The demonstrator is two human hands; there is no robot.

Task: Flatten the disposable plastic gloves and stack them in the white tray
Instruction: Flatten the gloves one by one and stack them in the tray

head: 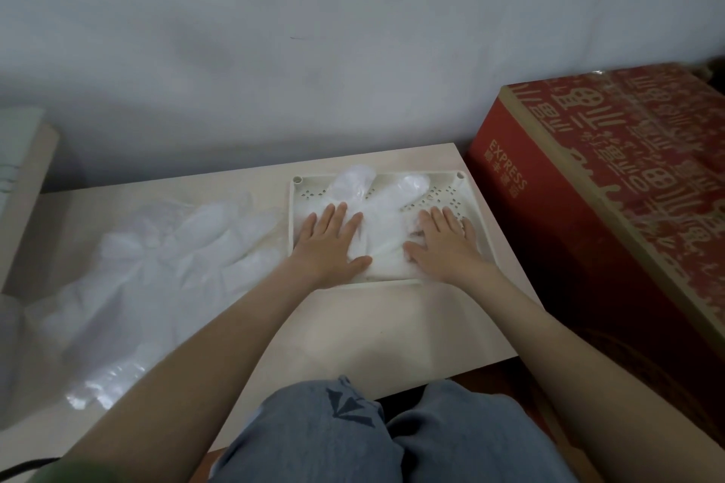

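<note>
A white perforated tray (451, 197) lies at the back right of the low table. Clear plastic gloves (386, 223) lie in it, their fingers fanning toward the far rim. My left hand (331, 241) presses flat on the left part of these gloves with straight fingers. My right hand (441, 243) presses flat on the right part, palm down. A loose heap of more clear gloves (157, 271) is spread over the left half of the table.
The pale table (353, 333) ends close to my knees in blue jeans (353, 439). A large red printed cardboard box (612, 184) stands against the table's right side. A grey wall runs behind. A pale board leans at the far left.
</note>
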